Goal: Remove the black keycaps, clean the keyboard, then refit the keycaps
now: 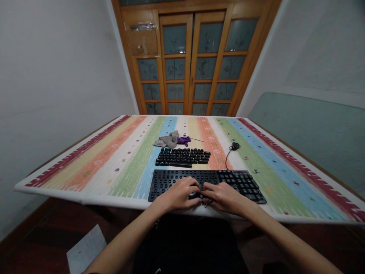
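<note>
A black keyboard (168,182) lies along the near edge of the table. Most of its left part has the keycaps off and small switches showing; the number pad side on the right has keys on. My left hand (182,192) rests over the keyboard's near middle, fingers and thumb curled around something small and dark. Close beside it, my right hand (221,195) has its fingers drawn together. A thin dark piece shows below its fingertips, too small to name. Behind the keyboard, loose black keycaps (182,156) lie in rows, with a long spacebar cap (178,164) in front.
A grey cloth (168,140) and a purple cloth (184,140) lie beyond the keycaps, near a thin rod (197,139). The coiled keyboard cable (235,146) sits back right. A striped tablecloth (125,167) covers the table; walls flank both sides.
</note>
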Tool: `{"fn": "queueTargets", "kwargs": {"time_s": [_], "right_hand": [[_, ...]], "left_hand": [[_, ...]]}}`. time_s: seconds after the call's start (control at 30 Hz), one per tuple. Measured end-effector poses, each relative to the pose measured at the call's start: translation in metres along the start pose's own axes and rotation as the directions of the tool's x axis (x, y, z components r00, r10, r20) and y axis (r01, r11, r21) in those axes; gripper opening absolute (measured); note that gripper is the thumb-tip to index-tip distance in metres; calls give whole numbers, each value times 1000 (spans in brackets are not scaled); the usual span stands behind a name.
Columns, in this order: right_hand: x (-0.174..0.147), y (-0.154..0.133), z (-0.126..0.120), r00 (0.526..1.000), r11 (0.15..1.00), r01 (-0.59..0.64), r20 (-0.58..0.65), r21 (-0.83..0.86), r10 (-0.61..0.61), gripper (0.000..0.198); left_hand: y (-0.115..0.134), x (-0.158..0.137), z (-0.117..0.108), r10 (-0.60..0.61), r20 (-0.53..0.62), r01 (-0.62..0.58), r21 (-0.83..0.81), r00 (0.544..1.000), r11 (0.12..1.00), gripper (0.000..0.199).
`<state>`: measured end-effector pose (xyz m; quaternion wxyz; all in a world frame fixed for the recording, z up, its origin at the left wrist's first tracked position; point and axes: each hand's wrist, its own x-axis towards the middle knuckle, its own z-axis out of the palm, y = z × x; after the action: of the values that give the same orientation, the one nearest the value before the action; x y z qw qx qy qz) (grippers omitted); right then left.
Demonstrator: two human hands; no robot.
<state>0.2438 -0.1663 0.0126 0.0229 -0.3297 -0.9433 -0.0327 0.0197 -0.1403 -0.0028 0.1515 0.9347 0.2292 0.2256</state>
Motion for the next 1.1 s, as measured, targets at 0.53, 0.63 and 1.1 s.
{"fn": "queueTargets", "kwargs": {"time_s": [0.53,0.63,1.1], "right_hand": [[9,-3,19,996,961,58,84,-271,-36,42],[11,-3,18,995,961,65,90,-269,-42,41],[21,-8,7,984,951,63,179,-302,-8,38]], "left_hand": [[2,3,0,-26,-12,26,-20,1000,999,22],[1,5,-3,-11,14,12,-32,1000,999,14],[-87,47,-35,-134,-10,124,438,991,890,4]]}}
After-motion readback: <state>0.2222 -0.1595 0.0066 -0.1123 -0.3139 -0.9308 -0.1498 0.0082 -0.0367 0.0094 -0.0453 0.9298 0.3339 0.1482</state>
